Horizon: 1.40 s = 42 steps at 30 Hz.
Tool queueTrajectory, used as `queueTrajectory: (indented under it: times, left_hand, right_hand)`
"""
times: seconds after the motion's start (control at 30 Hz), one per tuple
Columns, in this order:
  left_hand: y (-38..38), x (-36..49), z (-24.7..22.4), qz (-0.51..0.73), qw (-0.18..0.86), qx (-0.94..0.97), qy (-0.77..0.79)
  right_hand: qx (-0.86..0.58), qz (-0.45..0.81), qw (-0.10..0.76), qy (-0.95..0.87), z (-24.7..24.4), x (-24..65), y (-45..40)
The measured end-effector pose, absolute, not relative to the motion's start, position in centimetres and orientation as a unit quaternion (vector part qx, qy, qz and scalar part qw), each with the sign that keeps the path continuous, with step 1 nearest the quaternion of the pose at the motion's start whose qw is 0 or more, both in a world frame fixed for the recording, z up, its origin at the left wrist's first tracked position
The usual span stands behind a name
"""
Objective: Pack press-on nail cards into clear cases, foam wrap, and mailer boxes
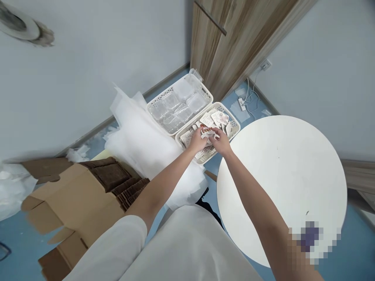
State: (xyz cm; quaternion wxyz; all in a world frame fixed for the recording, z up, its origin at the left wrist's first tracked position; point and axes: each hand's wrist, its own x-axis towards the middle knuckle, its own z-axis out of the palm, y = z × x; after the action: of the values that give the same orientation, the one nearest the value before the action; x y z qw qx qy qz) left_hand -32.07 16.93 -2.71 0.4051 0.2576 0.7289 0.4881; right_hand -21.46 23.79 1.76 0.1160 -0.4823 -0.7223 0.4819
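Both my hands are together over the near cream plastic basket (235, 124), which holds many small white printed cards (208, 119). My left hand (198, 140) and my right hand (220, 142) have curled fingers that meet around a small white card (207, 134). Reddish-brown spots show at the fingertips. Part of the card is hidden by my fingers, and its print is too small to read. Other cards lie loosely piled around and under my hands, some tilted against the basket wall.
Beside it stands another cream basket (152, 104) of clear plastic boxes (184, 89). White foam sheets (140, 144) lie to the left, with flattened cardboard boxes (79, 187) nearer me. A round white table (281, 175) is at right. A power strip (241, 104) lies near the wooden cabinet (225, 47).
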Motion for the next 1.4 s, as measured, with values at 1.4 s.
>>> queueTrajectory:
  times: [1.4]
  left_hand:
    - [4.5, -10.0, 9.5, 0.448, 0.610, 0.382, 0.530]
  right_hand:
    - [-0.525, 0.621, 0.345, -0.469, 11.3, 8.8, 4.2]
